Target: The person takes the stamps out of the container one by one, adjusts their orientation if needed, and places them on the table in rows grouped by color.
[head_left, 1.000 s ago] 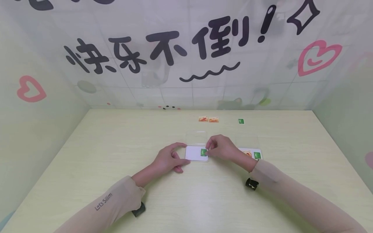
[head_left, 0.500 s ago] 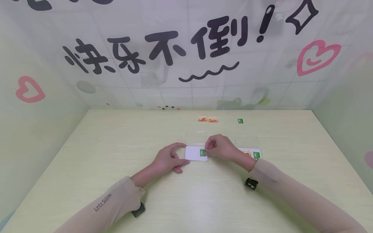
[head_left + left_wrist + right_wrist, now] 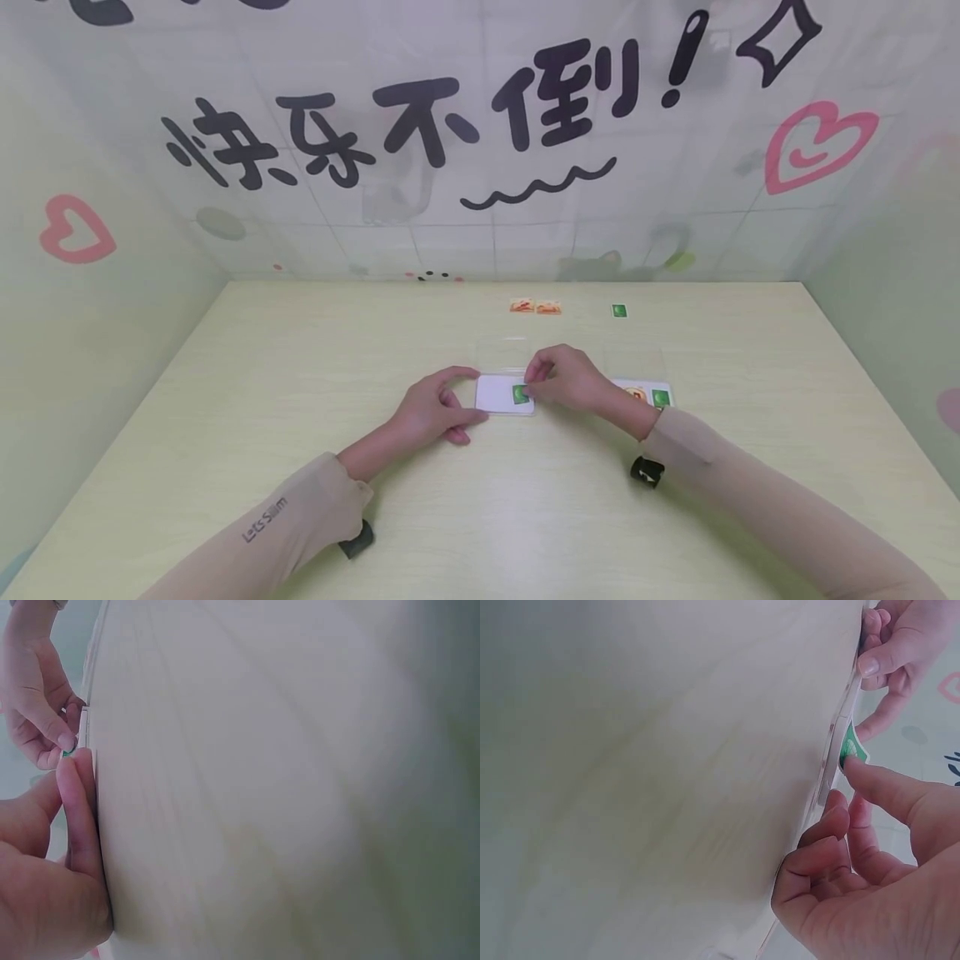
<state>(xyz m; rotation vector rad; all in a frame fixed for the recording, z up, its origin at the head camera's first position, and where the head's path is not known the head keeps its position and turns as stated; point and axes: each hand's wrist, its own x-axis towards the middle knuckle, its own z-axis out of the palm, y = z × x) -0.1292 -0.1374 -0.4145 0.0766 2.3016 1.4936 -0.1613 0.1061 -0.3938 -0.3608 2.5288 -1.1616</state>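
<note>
In the head view a flat white rectangular case (image 3: 493, 395) lies on the table, its clear lid (image 3: 504, 353) folded back behind it. My left hand (image 3: 431, 408) holds the case's left end between thumb and index finger. Near the other end, my right hand (image 3: 566, 379) pinches a small green sticker-like card (image 3: 520, 394) with a pale edge. The right wrist view shows this green card (image 3: 851, 744) tilted up from the white surface, with the right thumb against it. Partly behind the right wrist is a second white case (image 3: 660, 388) bearing an orange picture and a green one.
Two small orange picture cards (image 3: 536, 307) lie side by side at the back of the table (image 3: 337, 333). Another green card (image 3: 619, 311) lies to their right. The second case's clear lid (image 3: 636, 358) stands behind it. Printed walls surround the table.
My right fingers have shifted slightly left, and the green card between them has moved left and turned askew. My left hand stays in place on the case.
</note>
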